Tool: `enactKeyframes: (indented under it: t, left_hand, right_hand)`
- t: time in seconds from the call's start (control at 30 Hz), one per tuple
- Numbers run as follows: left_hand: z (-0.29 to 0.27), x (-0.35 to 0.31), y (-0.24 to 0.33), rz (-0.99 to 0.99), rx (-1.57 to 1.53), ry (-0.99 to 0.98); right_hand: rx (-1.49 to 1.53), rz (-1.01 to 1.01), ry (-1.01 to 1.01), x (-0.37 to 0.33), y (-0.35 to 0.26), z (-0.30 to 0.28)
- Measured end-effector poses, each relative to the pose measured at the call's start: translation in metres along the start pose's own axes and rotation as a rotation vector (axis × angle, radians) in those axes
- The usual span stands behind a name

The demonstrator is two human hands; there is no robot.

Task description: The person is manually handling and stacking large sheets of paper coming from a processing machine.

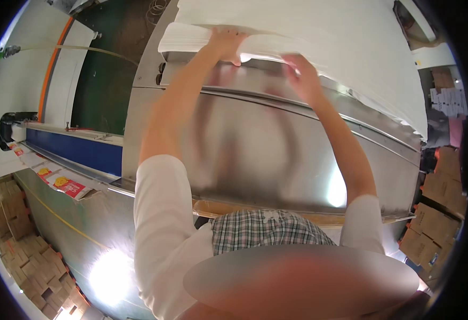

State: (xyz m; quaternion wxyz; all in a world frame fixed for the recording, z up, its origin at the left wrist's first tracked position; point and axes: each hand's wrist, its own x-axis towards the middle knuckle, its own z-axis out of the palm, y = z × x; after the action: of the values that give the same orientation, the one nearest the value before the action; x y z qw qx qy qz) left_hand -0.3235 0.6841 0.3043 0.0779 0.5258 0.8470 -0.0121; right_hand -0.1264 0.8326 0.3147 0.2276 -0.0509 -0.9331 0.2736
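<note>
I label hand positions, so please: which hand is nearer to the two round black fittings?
Left. The left hand is at the white stack, up and right of the round black fittings; the right hand, blurred, is farther right.

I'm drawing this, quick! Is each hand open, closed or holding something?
Left hand: on the white stack; grip can't be told.
Right hand: blurred near it; open or closed can't be told.

The right hand (304,79) is blurred, and the upper edge cuts off the white layered material (340,32)
</note>
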Motion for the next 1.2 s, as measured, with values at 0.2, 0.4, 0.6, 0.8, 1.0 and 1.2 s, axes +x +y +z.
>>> enactKeyframes:
  t: [0.2, 0.4, 0.6, 0.8, 1.0, 1.2]
  left_hand:
    - [-0.002, 0.003, 0.016, -0.036, 0.056, -0.035]
    - [-0.004, -0.006, -0.004, -0.053, -0.021, -0.009]
    - [-0.015, 0.035, -0.003, 0.072, -0.077, -0.032]
    - [0.006, 0.031, -0.002, -0.137, 0.106, -0.008]
    - [0.013, 0.042, 0.011, -0.473, 0.050, -0.137]
    - [0.032, 0.034, -0.011, -0.524, 0.111, -0.082]
  right_hand:
    - [-0.234, -0.117, -0.213, 0.092, 0.008, 0.068]
    - [-0.390, 0.190, -0.322, 0.064, 0.096, 0.004]
    - [-0.686, 0.433, -0.304, -0.019, 0.211, -0.123]
    - [-0.667, 0.501, -0.430, -0.041, 0.240, -0.164]
    - [-0.600, 0.533, -0.521, -0.074, 0.290, -0.237]
    - [-0.555, 0.451, -0.799, -0.109, 0.363, -0.348]
